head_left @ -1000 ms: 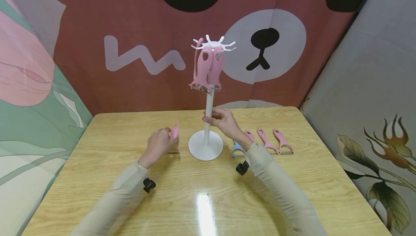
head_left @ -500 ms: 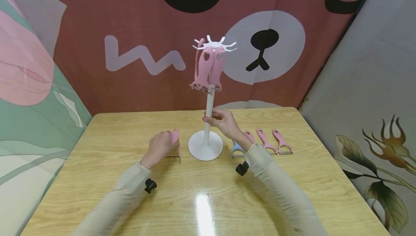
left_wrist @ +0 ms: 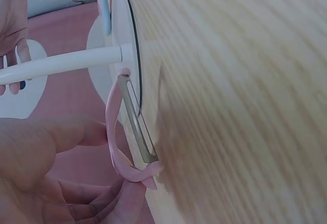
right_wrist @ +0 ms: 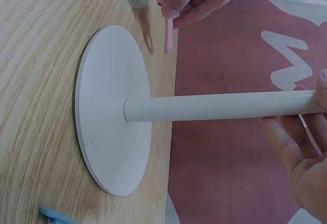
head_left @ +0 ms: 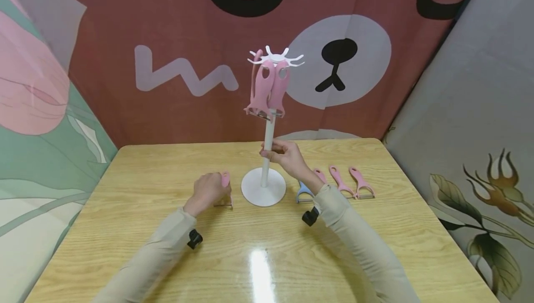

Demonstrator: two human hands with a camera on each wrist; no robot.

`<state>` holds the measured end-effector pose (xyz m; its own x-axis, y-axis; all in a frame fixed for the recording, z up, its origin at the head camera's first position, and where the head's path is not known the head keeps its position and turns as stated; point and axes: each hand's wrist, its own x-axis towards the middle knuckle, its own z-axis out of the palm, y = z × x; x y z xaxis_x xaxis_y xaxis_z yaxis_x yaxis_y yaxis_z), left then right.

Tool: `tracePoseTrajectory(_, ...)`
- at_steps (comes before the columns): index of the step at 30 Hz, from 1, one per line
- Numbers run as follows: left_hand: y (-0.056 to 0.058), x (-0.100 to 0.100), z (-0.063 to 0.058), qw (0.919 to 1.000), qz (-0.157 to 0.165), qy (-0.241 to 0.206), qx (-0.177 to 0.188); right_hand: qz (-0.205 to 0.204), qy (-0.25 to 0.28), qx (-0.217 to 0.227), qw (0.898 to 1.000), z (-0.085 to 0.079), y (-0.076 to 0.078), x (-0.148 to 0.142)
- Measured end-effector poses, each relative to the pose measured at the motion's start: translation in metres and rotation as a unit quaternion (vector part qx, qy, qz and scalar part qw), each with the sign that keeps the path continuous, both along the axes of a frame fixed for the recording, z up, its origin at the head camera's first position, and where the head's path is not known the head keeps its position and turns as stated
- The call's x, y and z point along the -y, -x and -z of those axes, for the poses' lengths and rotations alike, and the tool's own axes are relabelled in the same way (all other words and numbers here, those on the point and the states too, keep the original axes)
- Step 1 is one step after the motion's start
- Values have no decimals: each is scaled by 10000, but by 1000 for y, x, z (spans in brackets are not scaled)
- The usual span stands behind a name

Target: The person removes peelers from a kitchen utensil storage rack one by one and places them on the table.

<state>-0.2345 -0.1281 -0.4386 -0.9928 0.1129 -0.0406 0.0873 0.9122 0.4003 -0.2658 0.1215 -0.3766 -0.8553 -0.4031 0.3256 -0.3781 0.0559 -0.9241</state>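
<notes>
My left hand (head_left: 207,191) pinches a pink peeler (left_wrist: 113,132) by its handle, left of the white stand's round base (head_left: 254,194). The peeler's metal blade (left_wrist: 137,119) points down, close over the wooden tabletop. On the right, my right hand (head_left: 289,157) grips the stand's white pole (head_left: 269,134) at about mid-height, thumb on the near side. Three pink peelers (head_left: 262,90) hang from the hooked white top (head_left: 276,56) of the stand; the right-hand hooks bear nothing.
Right of the base, a blue peeler (head_left: 305,193) and three pink peelers (head_left: 362,182) lie on the wooden table (head_left: 258,229); my right wrist partly covers some. A cartoon-print cloth (head_left: 187,117) hangs behind the table, with floral cloths at both sides.
My left hand has moved slightly right and down with the pink peeler, whose handle top sits lower. My right hand stays on the pole, and the stand has not moved.
</notes>
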Motion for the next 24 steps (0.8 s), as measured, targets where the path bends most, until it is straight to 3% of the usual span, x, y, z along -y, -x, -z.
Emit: tracePoseTrajectory(24, 3, -3, 8, 9991, -84, 207, 352, -17, -28, -3, 10000, 1, 1, 0)
